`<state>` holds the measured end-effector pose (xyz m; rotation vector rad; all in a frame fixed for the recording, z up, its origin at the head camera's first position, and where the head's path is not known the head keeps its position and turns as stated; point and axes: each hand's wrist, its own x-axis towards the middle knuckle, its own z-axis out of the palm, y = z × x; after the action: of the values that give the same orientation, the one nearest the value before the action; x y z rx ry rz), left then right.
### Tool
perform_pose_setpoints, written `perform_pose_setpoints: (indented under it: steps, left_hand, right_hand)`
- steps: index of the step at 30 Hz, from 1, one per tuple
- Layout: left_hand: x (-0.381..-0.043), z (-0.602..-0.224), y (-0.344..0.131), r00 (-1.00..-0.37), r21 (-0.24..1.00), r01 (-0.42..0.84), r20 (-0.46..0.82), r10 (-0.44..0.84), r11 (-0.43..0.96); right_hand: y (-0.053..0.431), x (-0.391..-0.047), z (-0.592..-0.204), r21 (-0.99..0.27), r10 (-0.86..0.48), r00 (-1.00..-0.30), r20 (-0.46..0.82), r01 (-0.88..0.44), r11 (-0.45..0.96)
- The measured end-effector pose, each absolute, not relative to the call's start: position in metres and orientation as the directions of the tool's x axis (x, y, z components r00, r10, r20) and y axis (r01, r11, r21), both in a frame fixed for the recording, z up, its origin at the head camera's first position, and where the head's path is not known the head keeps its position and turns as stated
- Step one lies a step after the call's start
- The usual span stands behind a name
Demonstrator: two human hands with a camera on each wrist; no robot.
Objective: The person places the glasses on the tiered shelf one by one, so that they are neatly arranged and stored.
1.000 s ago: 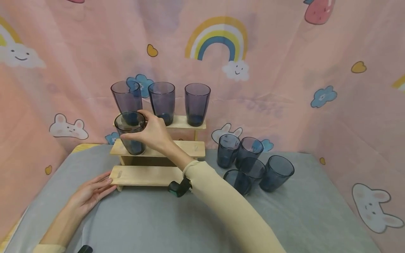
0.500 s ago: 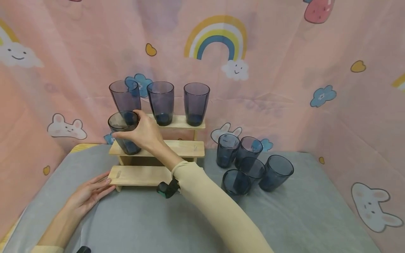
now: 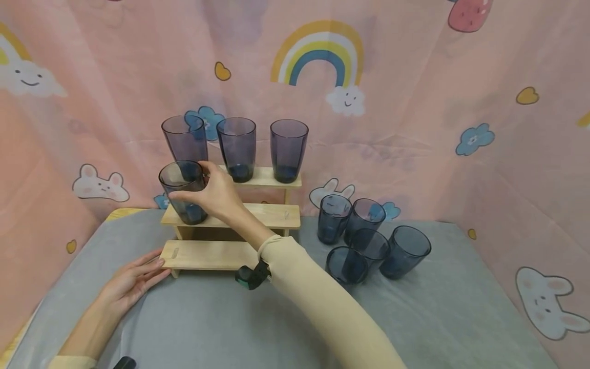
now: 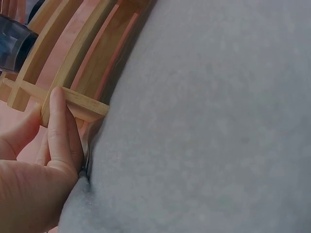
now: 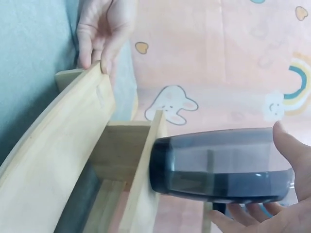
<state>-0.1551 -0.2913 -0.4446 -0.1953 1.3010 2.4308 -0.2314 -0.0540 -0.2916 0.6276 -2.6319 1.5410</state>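
My right hand holds a dark tinted drinking glass, thumb on one side and fingers on the other. The glass stands upright at the left end of the middle shelf of a three-tier wooden stand. Its base meets the board in the right wrist view, where the fingers reach round near the rim. My left hand pinches the left end of the lowest shelf, as the thumb and fingertips in the left wrist view show.
Three matching glasses line the top shelf. Several more glasses are grouped on the grey cloth right of the stand. A pink patterned curtain hangs close behind.
The right hand has shifted the glass slightly left along the middle shelf, mostly in the first half second. The left hand keeps its place at the stand's lowest shelf.
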Motion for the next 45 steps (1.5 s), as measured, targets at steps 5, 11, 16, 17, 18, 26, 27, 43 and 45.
perform_pose_setpoints:
  steps: [5, 11, 16, 17, 18, 26, 27, 43, 45]
  left_hand:
    - [-0.156, -0.445, -0.290, -0.918, 0.768, -0.395, -0.308, 0.250, -0.504]
    - [-0.157, -0.447, -0.288, -0.915, 0.788, -0.402, -0.331, 0.230, -0.466]
    - [-0.155, -0.446, -0.291, -0.914, 0.757, -0.404, -0.316, 0.254, -0.513]
    - [-0.155, -0.446, -0.291, -0.914, 0.756, -0.404, -0.311, 0.259, -0.516]
    - [-0.155, -0.446, -0.291, -0.914, 0.756, -0.403, -0.309, 0.262, -0.516]
    - [-0.155, -0.445, -0.290, -0.916, 0.766, -0.401, -0.320, 0.242, -0.504]
    - [-0.155, -0.446, -0.290, -0.916, 0.767, -0.402, -0.324, 0.239, -0.501]
    - [-0.155, -0.447, -0.294, -0.916, 0.805, -0.395, -0.310, 0.254, -0.442]
    - [-0.156, -0.447, -0.292, -0.917, 0.809, -0.393, -0.309, 0.252, -0.437]
  right_hand:
    - [-0.037, -0.229, -0.284, -0.878, -0.306, -0.923, 0.233, -0.335, 0.341]
    - [-0.008, -0.223, -0.275, -0.902, -0.338, -0.908, 0.246, -0.343, 0.263]
    - [0.021, -0.214, -0.271, -0.878, -0.395, -0.877, 0.273, -0.395, 0.271]
    - [0.028, -0.212, -0.270, -0.873, -0.402, -0.873, 0.278, -0.404, 0.274]
    - [0.035, -0.210, -0.270, -0.871, -0.411, -0.867, 0.281, -0.410, 0.271]
    - [0.087, -0.194, -0.275, -0.872, -0.413, -0.865, 0.286, -0.413, 0.261]
    - [0.093, -0.191, -0.277, -0.866, -0.410, -0.867, 0.282, -0.414, 0.280]
    - [0.214, -0.175, -0.304, -0.812, -0.455, -0.863, 0.218, -0.419, 0.406]
    - [0.232, -0.172, -0.308, -0.820, -0.429, -0.878, 0.212, -0.399, 0.410]
